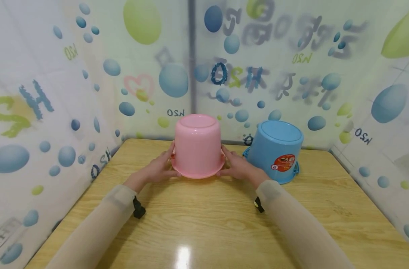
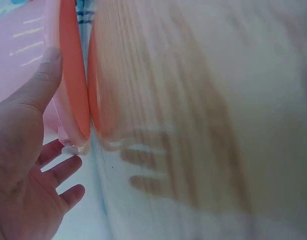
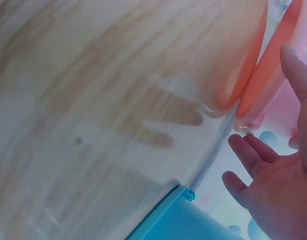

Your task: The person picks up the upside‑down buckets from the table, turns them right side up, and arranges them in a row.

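- Left grip [image 1: 157, 168] and right grip [image 1: 237, 165] hold the pink bucket [image 1: 197, 149], its far side hidden.
- Blue bucket [image 1: 275, 147], right, upturned.
- Glossy wooden desk [image 1: 204, 213]; bubble-patterned backdrop [image 1: 140, 123] beyond.

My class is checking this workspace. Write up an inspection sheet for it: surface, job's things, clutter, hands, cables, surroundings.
Surface: wood-grain table, glossy, with a bright glare patch at the near side.
Job's things: pink bucket, upside down; its inside shows under the rim in both wrist views, so at least part is off the table.
Clutter: only a blue bucket, upside down, with a red label, beyond the right forearm.
Hands: left hand and right hand hold opposite sides of the pink bucket.
Cables: nothing seen.
Surroundings: wall covering behind and on both sides, printed with blue and green spots and lettering.
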A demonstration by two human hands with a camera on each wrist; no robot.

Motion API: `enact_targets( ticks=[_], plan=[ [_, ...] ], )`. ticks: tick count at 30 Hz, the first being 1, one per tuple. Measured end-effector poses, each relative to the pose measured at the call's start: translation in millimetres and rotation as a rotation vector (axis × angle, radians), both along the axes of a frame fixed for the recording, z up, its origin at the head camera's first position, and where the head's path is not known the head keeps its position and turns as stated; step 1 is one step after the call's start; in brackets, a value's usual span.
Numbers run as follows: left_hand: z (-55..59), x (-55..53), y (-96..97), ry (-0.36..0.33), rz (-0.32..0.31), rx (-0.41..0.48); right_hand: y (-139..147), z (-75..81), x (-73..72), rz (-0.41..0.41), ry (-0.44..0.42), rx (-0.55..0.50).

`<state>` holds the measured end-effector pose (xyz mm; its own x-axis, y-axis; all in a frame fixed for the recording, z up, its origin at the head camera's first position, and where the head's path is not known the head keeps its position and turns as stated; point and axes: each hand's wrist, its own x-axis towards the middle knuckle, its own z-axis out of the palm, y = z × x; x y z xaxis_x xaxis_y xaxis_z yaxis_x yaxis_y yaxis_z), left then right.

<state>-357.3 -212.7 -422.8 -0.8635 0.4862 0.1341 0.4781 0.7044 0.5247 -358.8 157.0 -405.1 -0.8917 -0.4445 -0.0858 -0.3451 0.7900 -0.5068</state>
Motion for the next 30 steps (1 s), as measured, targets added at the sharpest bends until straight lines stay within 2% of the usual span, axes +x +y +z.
enact_targets(
  ticks=[4,10,14,20,25,30],
  plan=[
    [2.1,2.9,-4.1,-0.006,-0.020,0.056,2.0,2.0,2.3,-0.008,-0.005,-0.027],
    [4.2,2.4,-11.9,0.002,-0.030,0.080,4.2,0.9,1.3,0.003,-0.008,-0.077],
    [6.8,4.3,-14.3,-0.035,-0.044,0.129,6.1,1.0,3.1,0.011,-0.039,-0.141],
    [9.4,9.9,-14.9,-0.069,-0.033,0.137,9.4,0.3,4.7,0.010,-0.071,-0.187],
    [12.1,14.1,-14.8,-0.049,-0.031,0.165,11.9,1.1,5.2,0.010,-0.087,-0.228],
    [14.2,15.4,-14.0,-0.019,-0.034,0.195,13.1,3.4,7.9,0.049,-0.083,-0.286]
  ],
)
